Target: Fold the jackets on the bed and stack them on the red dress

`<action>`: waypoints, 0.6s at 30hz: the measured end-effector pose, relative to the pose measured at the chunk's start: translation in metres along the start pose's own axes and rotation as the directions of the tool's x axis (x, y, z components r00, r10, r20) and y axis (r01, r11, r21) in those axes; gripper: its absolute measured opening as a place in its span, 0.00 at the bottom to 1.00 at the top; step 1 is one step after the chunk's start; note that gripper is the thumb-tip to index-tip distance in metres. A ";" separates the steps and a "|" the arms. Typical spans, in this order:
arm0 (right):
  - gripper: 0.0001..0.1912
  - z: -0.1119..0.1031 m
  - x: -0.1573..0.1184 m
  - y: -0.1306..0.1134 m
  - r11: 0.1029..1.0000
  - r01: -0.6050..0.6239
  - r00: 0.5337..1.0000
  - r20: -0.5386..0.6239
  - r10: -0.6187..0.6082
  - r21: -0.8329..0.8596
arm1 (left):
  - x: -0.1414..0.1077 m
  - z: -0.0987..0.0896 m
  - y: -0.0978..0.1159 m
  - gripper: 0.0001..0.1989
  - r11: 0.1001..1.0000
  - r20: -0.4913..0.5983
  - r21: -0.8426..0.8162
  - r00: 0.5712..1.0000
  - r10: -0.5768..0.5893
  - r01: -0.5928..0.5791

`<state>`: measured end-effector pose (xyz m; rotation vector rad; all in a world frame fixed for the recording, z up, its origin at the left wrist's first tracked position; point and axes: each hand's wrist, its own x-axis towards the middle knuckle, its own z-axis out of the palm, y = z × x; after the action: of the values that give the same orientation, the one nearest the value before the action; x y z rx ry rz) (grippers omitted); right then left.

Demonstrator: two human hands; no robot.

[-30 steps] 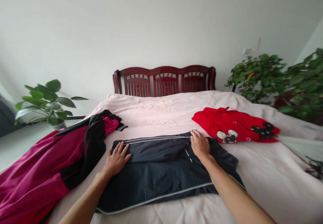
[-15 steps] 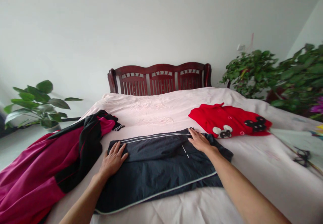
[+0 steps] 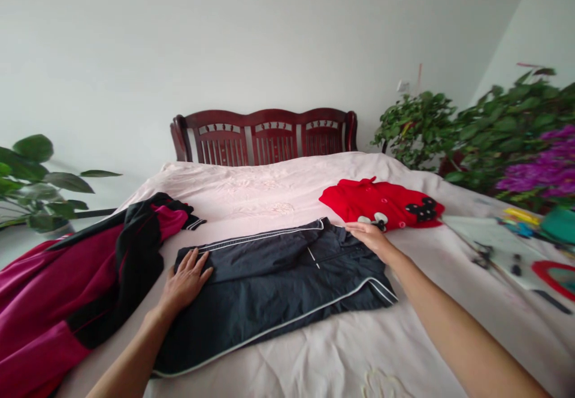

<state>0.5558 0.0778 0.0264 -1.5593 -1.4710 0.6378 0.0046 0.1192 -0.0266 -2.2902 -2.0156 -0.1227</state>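
A folded dark navy garment (image 3: 269, 284) with white piping lies across the bed before me; whether it is a jacket or trousers I cannot tell. My left hand (image 3: 187, 277) rests flat on its far left corner, fingers spread. At the far right edge of the same cloth is my right hand (image 3: 371, 236), fingers stretched out and close together, with the thumb hidden. Just beyond that hand lies a folded red garment (image 3: 386, 200) with black and white mouse-head patches. A magenta and black garment (image 3: 103, 266) is heaped at the left.
A pale pink sheet (image 3: 265, 188) covers the bed, with a dark wooden headboard (image 3: 274, 140) behind. Leafy plants (image 3: 413, 128) and purple flowers (image 3: 539, 167) stand at the right, another plant (image 3: 40, 182) at the left. Small items and a red-rimmed object (image 3: 545, 275) lie at the right edge.
My view has turned a little to the right. My right hand has slid off the garment's top to its right edge, uncovering a white-piped corner. The left hand stays on its corner.
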 end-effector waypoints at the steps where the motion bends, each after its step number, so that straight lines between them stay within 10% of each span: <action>1: 0.26 -0.002 -0.007 -0.003 0.999 0.004 1.000 -0.029 -0.003 0.035 | 0.000 0.000 0.000 0.30 1.000 0.002 0.000 1.000 -0.005 0.005; 8: 0.24 0.024 -0.053 0.001 0.986 0.075 0.997 0.031 -0.072 -0.151 | -0.001 -0.006 0.003 0.29 1.000 0.024 -0.004 1.000 -0.008 0.008; 14: 0.25 0.039 -0.061 0.003 0.793 0.194 0.972 0.225 -0.074 -0.577 | -0.003 -0.006 0.003 0.29 0.998 0.006 -0.067 1.000 0.009 -0.008; 18: 0.24 0.058 -0.059 -0.029 0.653 0.111 0.989 0.148 0.002 -0.749 | -0.002 -0.005 -0.001 0.29 0.952 -0.029 -0.307 1.000 -0.005 -0.004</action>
<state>0.4819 0.0330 0.0117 -2.1092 -2.0397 0.0473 0.0033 0.1173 -0.0223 -2.4440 -2.1107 -0.5007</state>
